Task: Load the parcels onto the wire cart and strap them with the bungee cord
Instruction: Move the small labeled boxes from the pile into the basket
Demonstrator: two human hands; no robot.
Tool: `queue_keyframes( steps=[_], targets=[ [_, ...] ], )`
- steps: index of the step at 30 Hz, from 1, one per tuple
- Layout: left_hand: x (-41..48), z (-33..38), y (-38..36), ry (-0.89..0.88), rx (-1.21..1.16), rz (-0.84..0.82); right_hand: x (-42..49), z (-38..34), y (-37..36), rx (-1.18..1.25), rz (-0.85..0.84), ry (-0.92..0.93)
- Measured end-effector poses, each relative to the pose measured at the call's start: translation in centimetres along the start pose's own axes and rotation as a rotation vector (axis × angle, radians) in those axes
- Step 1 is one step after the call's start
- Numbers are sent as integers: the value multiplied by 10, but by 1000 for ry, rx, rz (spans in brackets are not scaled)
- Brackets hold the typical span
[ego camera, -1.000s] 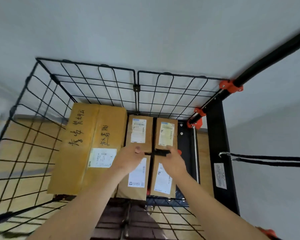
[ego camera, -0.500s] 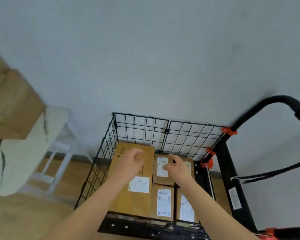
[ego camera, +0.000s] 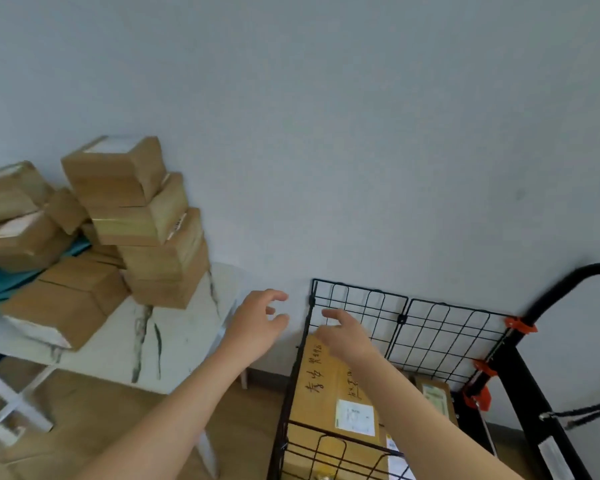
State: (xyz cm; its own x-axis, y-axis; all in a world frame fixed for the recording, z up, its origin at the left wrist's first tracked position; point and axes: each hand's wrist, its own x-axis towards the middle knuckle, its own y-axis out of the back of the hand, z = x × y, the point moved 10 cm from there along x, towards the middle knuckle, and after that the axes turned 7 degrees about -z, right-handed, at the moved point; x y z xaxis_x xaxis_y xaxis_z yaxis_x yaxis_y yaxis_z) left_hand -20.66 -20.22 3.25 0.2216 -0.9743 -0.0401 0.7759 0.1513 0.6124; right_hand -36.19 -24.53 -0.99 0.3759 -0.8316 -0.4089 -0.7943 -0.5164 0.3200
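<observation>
The black wire cart stands at the lower right against the wall. Inside it lies a large brown parcel with handwriting and a white label, and a smaller parcel shows to its right. More brown parcels are stacked on a white marbled table at the left. My left hand hovers between table and cart, fingers loosely spread, holding nothing. My right hand floats over the cart's left rim, fingers relaxed and empty. A black bungee cord with a metal hook hangs at the cart's right side.
The cart's black handle with orange clips rises at the right. A teal cloth lies under the parcels at the far left. Grey wall fills the background, and wooden floor shows below the table.
Both hands have lifted out of the cart and moved left toward the table. The view has swung up and left, bringing the stacked parcels into sight.
</observation>
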Motion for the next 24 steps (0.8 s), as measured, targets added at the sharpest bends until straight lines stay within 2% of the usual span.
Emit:
queue_keyframes(
  steps=[12, 24],
  targets=[
    [-29, -39, 170, 0, -34, 269, 20, -123, -122, 149, -192, 85],
    [22, -51, 309, -38, 43, 524, 104, -273, -176, 133, -236, 282]
  ],
)
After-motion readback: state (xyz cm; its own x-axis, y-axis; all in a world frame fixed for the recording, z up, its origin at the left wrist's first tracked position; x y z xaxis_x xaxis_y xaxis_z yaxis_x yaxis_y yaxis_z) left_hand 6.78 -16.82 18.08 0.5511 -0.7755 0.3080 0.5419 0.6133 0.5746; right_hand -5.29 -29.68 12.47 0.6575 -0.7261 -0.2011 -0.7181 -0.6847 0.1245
